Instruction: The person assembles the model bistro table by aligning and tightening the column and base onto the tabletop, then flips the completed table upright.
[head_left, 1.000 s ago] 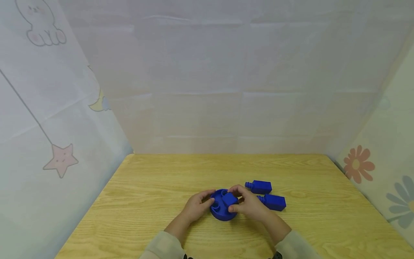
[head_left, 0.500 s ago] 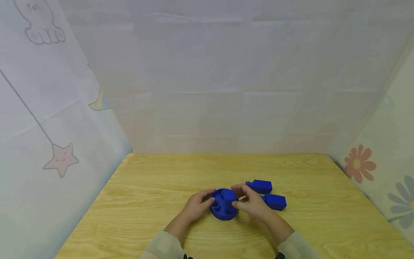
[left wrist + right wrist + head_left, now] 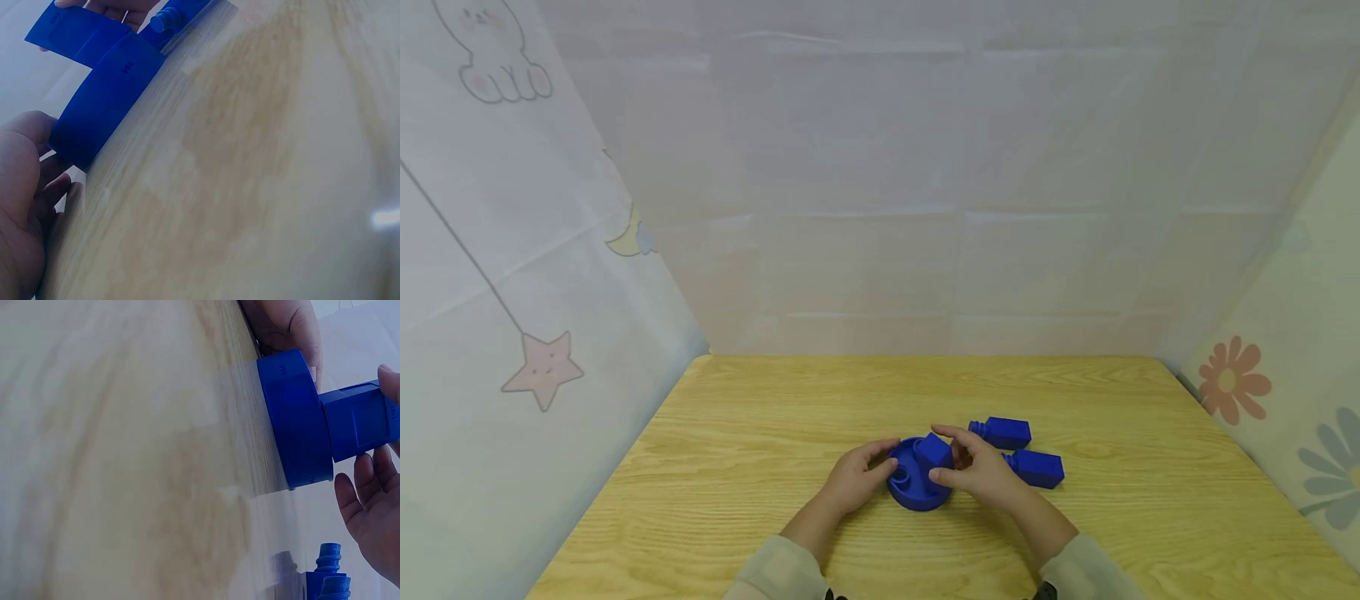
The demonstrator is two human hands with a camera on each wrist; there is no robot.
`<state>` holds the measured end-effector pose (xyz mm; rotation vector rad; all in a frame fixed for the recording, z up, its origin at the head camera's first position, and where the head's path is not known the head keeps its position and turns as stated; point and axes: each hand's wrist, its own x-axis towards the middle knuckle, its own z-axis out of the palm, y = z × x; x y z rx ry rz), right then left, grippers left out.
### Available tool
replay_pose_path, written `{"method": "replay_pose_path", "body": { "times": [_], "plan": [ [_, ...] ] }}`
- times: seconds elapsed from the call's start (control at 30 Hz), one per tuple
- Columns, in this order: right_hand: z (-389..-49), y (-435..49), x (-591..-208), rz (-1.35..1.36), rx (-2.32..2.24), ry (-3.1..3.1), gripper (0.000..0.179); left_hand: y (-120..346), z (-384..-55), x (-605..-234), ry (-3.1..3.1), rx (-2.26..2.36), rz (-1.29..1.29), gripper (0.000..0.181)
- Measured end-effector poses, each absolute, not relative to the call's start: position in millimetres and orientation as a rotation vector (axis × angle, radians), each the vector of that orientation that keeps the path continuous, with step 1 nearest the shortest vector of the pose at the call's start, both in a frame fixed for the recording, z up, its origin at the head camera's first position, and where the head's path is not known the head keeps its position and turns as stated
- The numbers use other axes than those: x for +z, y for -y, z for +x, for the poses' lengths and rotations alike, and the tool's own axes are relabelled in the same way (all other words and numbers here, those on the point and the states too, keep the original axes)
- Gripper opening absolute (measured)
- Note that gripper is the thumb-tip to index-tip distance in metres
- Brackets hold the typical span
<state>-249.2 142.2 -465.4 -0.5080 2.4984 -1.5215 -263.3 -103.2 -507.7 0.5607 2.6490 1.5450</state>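
A round blue base (image 3: pixel 919 501) with raised ring sockets lies on the table. My left hand (image 3: pixel 853 478) holds its left side, thumb over the rim. On the base's right part stands a blue square block (image 3: pixel 935 451), upright, its lower end hidden inside the rim. My right hand (image 3: pixel 988 477) pinches this block near its top between thumb and fingers. From the side, the right wrist view has the block (image 3: pixel 361 419) rising straight out of the base (image 3: pixel 295 419). One socket (image 3: pixel 898 474) near my left thumb shows its open ring.
Two more blue blocks with threaded ends, a farther one (image 3: pixel 1008 432) and a nearer one (image 3: pixel 1038 469), lie on their sides just right of my right hand. The wooden table (image 3: pixel 760 417) meets printed cloth walls at the back and sides.
The square block has turned about its upright axis, and my right fingers have shifted round it with the turning. My left hand and the base have stayed in place.
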Motion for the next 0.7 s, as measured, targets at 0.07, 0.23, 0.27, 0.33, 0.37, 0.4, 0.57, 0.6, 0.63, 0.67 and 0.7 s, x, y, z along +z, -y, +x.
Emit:
{"method": "replay_pose_path", "body": {
  "times": [0.07, 0.23, 0.27, 0.33, 0.37, 0.4, 0.57, 0.6, 0.63, 0.67, 0.7],
  "plan": [
    [-249.8, -141.1, -465.4, -0.501, -1.526, -2.495, 0.070, 103.1, -263.5, -507.8, -2.650, 1.542, 0.559, 0.040],
    [-250.7, -139.8, -465.5, -0.472, -1.537, -2.489, 0.067, 103.3, -263.8, -508.2, -2.653, 1.535, 0.567, 0.040],
    [-250.7, -139.8, -465.5, -0.468, -1.543, -2.487, 0.066, 103.3, -263.8, -508.1, -2.650, 1.535, 0.568, 0.040],
    [-250.6, -140.0, -465.6, -0.462, -1.557, -2.477, 0.062, 103.4, -263.6, -508.1, -2.647, 1.535, 0.569, 0.041],
    [-250.5, -140.0, -465.7, -0.463, -1.570, -2.465, 0.060, 103.4, -263.6, -508.0, -2.643, 1.538, 0.567, 0.041],
    [-250.6, -140.1, -465.9, -0.468, -1.581, -2.454, 0.059, 103.4, -263.7, -507.9, -2.641, 1.539, 0.564, 0.041],
    [-250.9, -139.8, -467.3, -0.491, -1.610, -2.422, 0.063, 103.0, -263.9, -508.0, -2.641, 1.542, 0.557, 0.041],
    [-251.1, -139.6, -467.7, -0.498, -1.608, -2.426, 0.065, 102.9, -264.0, -508.1, -2.642, 1.541, 0.556, 0.041],
    [-251.3, -139.4, -468.1, -0.503, -1.604, -2.429, 0.068, 102.8, -264.0, -508.2, -2.641, 1.544, 0.554, 0.041],
    [-251.4, -139.2, -468.5, -0.512, -1.599, -2.433, 0.071, 102.8, -264.0, -508.2, -2.638, 1.547, 0.555, 0.041],
    [-251.4, -138.9, -468.8, -0.516, -1.595, -2.434, 0.072, 102.7, -263.9, -508.3, -2.636, 1.549, 0.553, 0.041]
  ]
}}
